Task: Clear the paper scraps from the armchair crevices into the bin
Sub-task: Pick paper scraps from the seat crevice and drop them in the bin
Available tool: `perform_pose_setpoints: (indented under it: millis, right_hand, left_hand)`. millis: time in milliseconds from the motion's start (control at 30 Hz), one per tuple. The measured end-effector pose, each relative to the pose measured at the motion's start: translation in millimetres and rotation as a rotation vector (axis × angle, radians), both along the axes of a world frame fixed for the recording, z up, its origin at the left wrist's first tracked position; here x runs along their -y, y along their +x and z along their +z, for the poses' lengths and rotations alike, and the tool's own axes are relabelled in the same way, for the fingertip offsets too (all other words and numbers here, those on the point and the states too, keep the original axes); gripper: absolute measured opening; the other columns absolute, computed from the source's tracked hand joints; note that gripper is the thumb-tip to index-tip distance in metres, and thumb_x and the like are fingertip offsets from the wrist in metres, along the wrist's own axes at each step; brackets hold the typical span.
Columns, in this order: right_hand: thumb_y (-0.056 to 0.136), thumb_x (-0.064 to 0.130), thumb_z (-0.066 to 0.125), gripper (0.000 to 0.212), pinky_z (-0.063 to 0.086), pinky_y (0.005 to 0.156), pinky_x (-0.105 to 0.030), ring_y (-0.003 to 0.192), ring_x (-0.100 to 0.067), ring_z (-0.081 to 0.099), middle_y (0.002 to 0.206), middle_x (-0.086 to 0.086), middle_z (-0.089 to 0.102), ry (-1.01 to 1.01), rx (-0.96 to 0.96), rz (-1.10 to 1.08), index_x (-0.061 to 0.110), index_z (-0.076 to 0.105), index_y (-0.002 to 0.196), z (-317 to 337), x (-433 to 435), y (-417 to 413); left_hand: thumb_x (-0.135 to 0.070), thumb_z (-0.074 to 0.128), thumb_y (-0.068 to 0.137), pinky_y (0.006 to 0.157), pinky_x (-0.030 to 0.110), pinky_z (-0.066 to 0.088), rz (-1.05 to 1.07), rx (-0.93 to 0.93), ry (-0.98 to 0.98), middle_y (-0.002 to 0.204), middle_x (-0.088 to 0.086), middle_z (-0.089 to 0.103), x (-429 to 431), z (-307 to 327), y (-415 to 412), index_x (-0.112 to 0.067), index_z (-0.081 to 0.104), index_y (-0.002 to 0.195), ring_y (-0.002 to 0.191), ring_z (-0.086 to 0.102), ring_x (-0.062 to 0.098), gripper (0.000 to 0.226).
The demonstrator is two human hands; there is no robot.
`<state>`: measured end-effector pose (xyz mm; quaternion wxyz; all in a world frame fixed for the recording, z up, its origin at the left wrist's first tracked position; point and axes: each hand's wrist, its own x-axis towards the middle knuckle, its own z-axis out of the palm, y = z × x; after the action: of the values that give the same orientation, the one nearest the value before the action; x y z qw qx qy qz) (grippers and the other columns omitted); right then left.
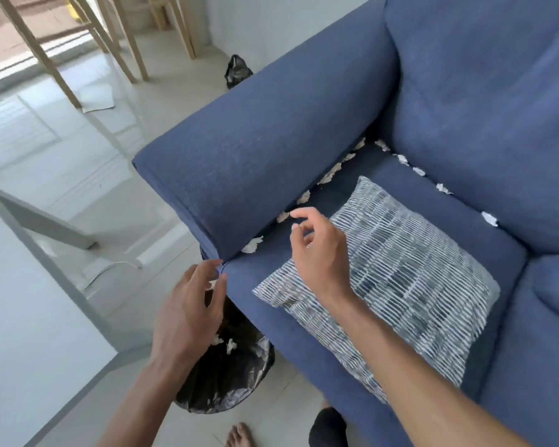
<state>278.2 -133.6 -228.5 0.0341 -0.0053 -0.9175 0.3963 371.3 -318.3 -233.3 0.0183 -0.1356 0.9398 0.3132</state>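
Many paper scraps (pixel 328 178) line the armchair (pixel 271 140) crevices; right hand (pixel 320 253) hovers loosely curled, empty; left hand (pixel 188 311) spread above the bin (pixel 239 391); a careless pinch may push scraps deeper.

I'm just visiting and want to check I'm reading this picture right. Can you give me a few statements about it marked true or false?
1. Scraps lie in the crevice beside the armrest. True.
2. The cushion is plain red. False: it is striped grey and white.
3. The bin already has some scraps in it. True.
4. The right hand holds a big wad of paper. False: it holds nothing, and its fingers are near a scrap by the armrest.
5. The bin stands on the seat. False: it stands on the floor, by the front of the armchair.
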Motion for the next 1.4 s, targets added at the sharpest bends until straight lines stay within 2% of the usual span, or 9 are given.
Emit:
perform_pose_setpoints:
  millis: [167,300,433,667,767,900,1000,1167,1400]
  right_hand:
    - [0.092,0.012,0.055,0.021,0.048,0.068,-0.030,0.074,-0.015,0.061,0.087,0.004,0.067,0.029,-0.090,-0.129,0.021,0.067,0.108,-6,-87,-45]
    - [0.090,0.009,0.055,0.022,0.049,0.072,-0.034,0.078,-0.017,0.062,0.088,0.003,0.068,0.062,-0.048,-0.245,0.019,0.067,0.106,-21,-176,-73]
    - [0.089,0.007,0.058,0.022,0.052,0.072,-0.040,0.073,-0.016,0.060,0.082,0.003,0.065,0.055,-0.004,-0.312,0.019,0.067,0.107,-36,-254,-91]
    - [0.091,0.014,0.061,0.018,0.055,0.072,-0.040,0.076,-0.019,0.063,0.085,0.006,0.064,0.153,0.090,-0.445,0.019,0.066,0.108,-70,-362,-115]
    - [0.094,0.021,0.061,0.017,0.053,0.074,-0.037,0.080,-0.023,0.065,0.088,0.002,0.067,0.175,0.172,-0.569,0.018,0.065,0.109,-91,-397,-117]
    - [0.095,0.031,0.061,0.028,0.047,0.082,-0.036,0.100,-0.030,0.063,0.103,-0.008,0.067,0.141,0.306,-0.743,0.012,0.065,0.114,-114,-425,-129]
    - [0.093,0.038,0.064,0.035,0.047,0.086,-0.037,0.105,-0.031,0.061,0.110,-0.011,0.066,0.073,0.324,-0.842,0.010,0.068,0.112,-126,-425,-141]
    - [0.082,0.050,0.073,0.042,0.046,0.083,-0.034,0.102,-0.027,0.064,0.106,-0.006,0.070,0.013,0.271,-1.092,0.013,0.071,0.103,-138,-415,-156]
    - [0.075,0.048,0.081,0.040,0.040,0.069,-0.028,0.090,-0.028,0.068,0.089,0.000,0.075,-0.009,0.257,-1.308,0.011,0.072,0.090,-155,-415,-164]
  left_hand:
    - [-0.034,0.047,0.098,0.068,0.035,0.055,-0.090,-0.089,-0.007,0.097,-0.010,0.063,-71,-8,-77,-0.027,0.058,0.114,0.085,0.062,0.009,0.021]
    - [-0.035,0.046,0.100,0.059,0.028,0.043,-0.074,-0.104,-0.099,0.097,-0.009,0.065,-137,-8,-140,-0.024,0.060,0.113,0.083,0.061,0.010,0.021]
    - [-0.036,0.047,0.099,0.064,0.028,0.040,-0.104,-0.098,-0.098,0.100,-0.009,0.065,-204,-7,-197,-0.023,0.060,0.113,0.085,0.057,0.009,0.023]
    - [-0.035,0.052,0.096,0.074,0.034,0.051,-0.317,-0.083,0.042,0.097,-0.007,0.066,-305,-34,-273,-0.021,0.064,0.099,0.092,0.063,0.017,0.019]
    - [-0.037,0.054,0.095,0.074,0.026,0.045,-0.349,0.018,0.037,0.099,-0.005,0.069,-340,-53,-299,-0.019,0.068,0.100,0.095,0.064,0.017,0.023]
    - [-0.042,0.058,0.091,0.082,0.030,0.050,-0.388,0.130,-0.004,0.104,-0.005,0.070,-384,-77,-328,-0.022,0.067,0.114,0.097,0.066,0.017,0.031]
    - [-0.042,0.059,0.090,0.086,0.033,0.048,-0.453,0.196,-0.035,0.113,-0.002,0.068,-417,-94,-341,-0.025,0.064,0.121,0.106,0.063,0.021,0.036]
    - [-0.052,0.067,0.081,0.078,0.032,0.049,-0.411,0.206,-0.054,0.108,-0.001,0.066,-452,-120,-347,-0.028,0.069,0.105,0.099,0.064,0.023,0.034]
    - [-0.065,0.072,0.068,0.070,0.032,0.049,-0.229,0.108,-0.047,0.095,-0.001,0.065,-475,-133,-343,-0.025,0.074,0.086,0.087,0.064,0.024,0.044]
